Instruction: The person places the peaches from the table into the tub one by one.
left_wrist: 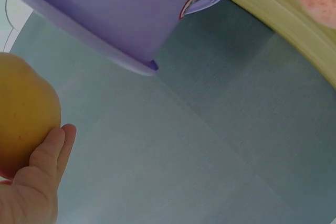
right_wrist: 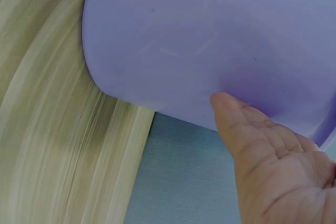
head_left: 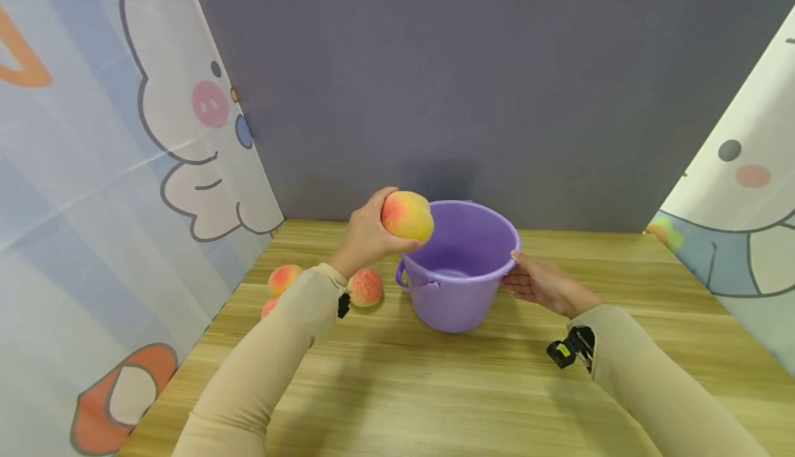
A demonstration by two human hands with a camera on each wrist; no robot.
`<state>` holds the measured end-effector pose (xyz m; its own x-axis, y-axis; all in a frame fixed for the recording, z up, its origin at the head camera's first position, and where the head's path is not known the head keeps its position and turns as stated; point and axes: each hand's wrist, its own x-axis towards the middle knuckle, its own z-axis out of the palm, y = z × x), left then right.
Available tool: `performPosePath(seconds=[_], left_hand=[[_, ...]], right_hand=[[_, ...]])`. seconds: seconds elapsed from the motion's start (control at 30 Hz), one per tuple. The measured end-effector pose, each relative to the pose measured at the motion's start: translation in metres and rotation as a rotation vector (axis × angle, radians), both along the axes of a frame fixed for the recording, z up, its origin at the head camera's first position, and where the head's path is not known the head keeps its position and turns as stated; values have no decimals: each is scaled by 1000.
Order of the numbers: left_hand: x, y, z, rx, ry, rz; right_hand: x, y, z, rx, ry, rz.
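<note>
A yellow peach with a red blush [head_left: 407,216] is gripped by my left hand [head_left: 371,233], thumb below it and fingers over the top. It is raised by the left rim of a purple bucket [head_left: 456,304] and overlaps that rim in the head view. The left wrist view has the peach [left_wrist: 25,111] at its left edge, apart from the bucket wall [left_wrist: 121,14]. My right hand [head_left: 546,286] holds the bucket's right side, thumb at the rim and fingers along the outer wall. In the right wrist view those fingertips [right_wrist: 224,100] meet the wall. The bucket stands upright.
A speckled red peach [head_left: 365,287] lies left of the bucket. Farther left are an orange-red peach [head_left: 284,279] and another one [head_left: 270,306], partly behind my left sleeve. The bucket's handle [head_left: 402,276] hangs down. A grey panel [head_left: 447,84] rises behind the wooden table [head_left: 404,388].
</note>
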<state>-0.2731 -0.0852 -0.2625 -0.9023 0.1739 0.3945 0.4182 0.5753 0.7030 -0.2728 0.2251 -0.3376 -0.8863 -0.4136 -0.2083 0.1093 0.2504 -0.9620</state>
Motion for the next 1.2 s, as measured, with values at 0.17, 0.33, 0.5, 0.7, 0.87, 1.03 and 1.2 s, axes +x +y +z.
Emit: performPosePath(seconds=[0.17,0.33,0.5,0.7,0.87,1.03,1.2], left_hand=[[-2,5,4,-30,-50,-11],[-3,12,5,-41,-88,-17],[-6,19,6,-46,-100,-13],[-10,24,8,-94,-127,5],[-15,26,6,-162,-166,26],[-20,28,5,-179,-210,43],[-24,30,2,-193,-235,47]], right_hand=[[-1,-1,0,7,-1,-3],[-2,0,0,10,0,-5],[-3,2,2,4,7,-8],[-4,1,0,-3,-4,-23],[-4,0,-1,-10,-11,-24],[-4,0,-1,-8,-10,-14],[-4,0,0,-3,-9,-22]])
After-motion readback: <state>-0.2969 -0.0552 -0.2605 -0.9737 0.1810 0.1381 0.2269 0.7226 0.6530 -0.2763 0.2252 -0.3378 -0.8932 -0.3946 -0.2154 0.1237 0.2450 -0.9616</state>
